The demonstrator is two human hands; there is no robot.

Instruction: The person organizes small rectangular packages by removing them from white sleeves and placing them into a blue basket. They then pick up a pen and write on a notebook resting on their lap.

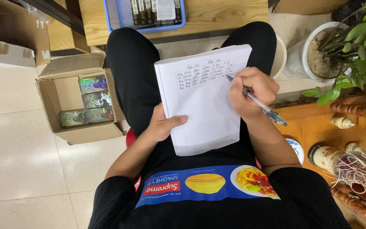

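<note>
A white lined notebook (204, 97) rests open on my lap, with a few handwritten lines near its top. My left hand (164, 124) holds its lower left edge, thumb lying on the page. My right hand (253, 90) grips a clear ballpoint pen (259, 104), its tip touching the upper right part of the page at the end of the written lines. I sit with black trousers under the notebook.
An open cardboard box (54, 99) with several small shiny packets stands on the tiled floor at left. A blue mesh tray (115, 17) sits on a wooden table ahead. A potted plant (339, 46) and a wooden shelf with jars (331, 157) are at right.
</note>
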